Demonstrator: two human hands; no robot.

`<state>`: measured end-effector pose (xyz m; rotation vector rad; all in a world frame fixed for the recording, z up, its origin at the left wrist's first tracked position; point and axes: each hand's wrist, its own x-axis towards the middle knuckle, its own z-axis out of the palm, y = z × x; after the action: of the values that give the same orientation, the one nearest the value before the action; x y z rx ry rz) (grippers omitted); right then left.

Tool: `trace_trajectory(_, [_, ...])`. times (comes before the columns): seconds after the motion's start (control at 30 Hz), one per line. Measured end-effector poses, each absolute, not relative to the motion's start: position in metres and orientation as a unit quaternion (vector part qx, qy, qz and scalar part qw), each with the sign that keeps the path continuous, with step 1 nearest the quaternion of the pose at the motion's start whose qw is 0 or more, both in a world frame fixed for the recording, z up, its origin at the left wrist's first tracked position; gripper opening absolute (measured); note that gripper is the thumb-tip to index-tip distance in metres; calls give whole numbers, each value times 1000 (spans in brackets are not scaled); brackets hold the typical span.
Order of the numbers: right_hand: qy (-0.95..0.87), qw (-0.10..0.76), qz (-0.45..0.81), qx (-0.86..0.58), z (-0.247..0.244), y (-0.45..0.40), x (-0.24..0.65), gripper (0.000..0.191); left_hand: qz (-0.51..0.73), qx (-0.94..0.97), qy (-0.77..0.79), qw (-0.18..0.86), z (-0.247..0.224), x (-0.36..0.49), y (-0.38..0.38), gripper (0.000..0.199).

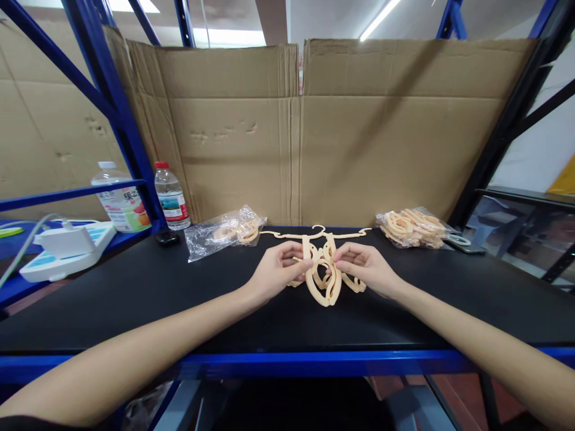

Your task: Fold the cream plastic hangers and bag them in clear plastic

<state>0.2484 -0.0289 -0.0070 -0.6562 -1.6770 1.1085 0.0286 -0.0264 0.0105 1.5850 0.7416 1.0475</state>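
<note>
Both hands are raised over the middle of the black tabletop, closed on a cream plastic folding hanger (311, 284) whose two arms are folded into a narrow shape. My left hand (276, 269) pinches its left arm between thumb and fingers. On the opposite side, my right hand (368, 269) pinches the right arm. Just beyond lies a spread-out cream hanger (287, 236), its hook pointing away from me. More cream hanger pieces (356, 283) show behind and below the held one, partly hidden by it and my hands.
A clear plastic bag (204, 241) with cream pieces lies left, and a fuller bag (411, 227) lies right beside a phone (467, 244). Bottles (173, 200), a small black object (168, 238) and a power strip (67, 254) are at left. Cardboard (233, 149) walls the back.
</note>
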Motion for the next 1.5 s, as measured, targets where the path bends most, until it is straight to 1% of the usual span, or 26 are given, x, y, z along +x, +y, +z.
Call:
trace_trajectory(0.1, [-714,455,472,-247,-4,-33,250,15,435,684,303,502,10,27,-24,30])
trace_trajectory(0.2, [-749,422,445,-248,-2,-35,251,16,437,704,294,477,11,27,-24,27])
trace_trajectory(0.37, [-780,444,346,-273,-2,-36,248,19,448,734,271,432,14,28,-27,23])
trace_trajectory(0.47, [-782,462,316,-275,-2,-39,245,19,444,747,259,421,14,29,-30,23])
trace_trajectory(0.57, [-800,454,286,-268,-3,-44,240,17,437,750,261,422,14,31,-33,23])
trace_trajectory(0.7, [-782,465,338,-243,-6,-49,237,7,443,741,270,427,14,32,-34,22])
trace_trajectory(0.77, [-765,485,355,-231,-6,-49,237,8,452,727,277,436,14,31,-34,24])
trace_trajectory(0.83, [-762,496,343,-235,-5,-49,237,11,460,711,292,444,13,31,-33,26])
trace_trajectory(0.9, [-771,486,328,-246,-4,-49,238,9,463,710,300,438,13,31,-33,26])
trace_trajectory(0.97, [-791,457,311,-261,-3,-50,237,5,461,727,294,415,12,32,-34,24])
trace_trajectory(1.07, [-804,426,310,-275,-2,-52,236,8,450,750,300,379,12,33,-35,21])
trace_trajectory(1.17, [-791,427,336,-280,0,-52,236,9,442,756,305,374,13,32,-34,25])
trace_trajectory(1.27, [-776,448,338,-290,4,-45,243,12,433,760,297,383,14,31,-33,31])
trace_trajectory(1.37, [-739,472,336,-343,10,-30,262,19,430,763,319,361,15,28,-30,31])
trace_trajectory(1.43, [-700,459,330,-436,13,-18,279,19,425,767,338,343,14,26,-27,28])
trace_trajectory(1.5, [-666,428,311,-526,13,-7,295,14,418,769,352,333,12,25,-24,25])
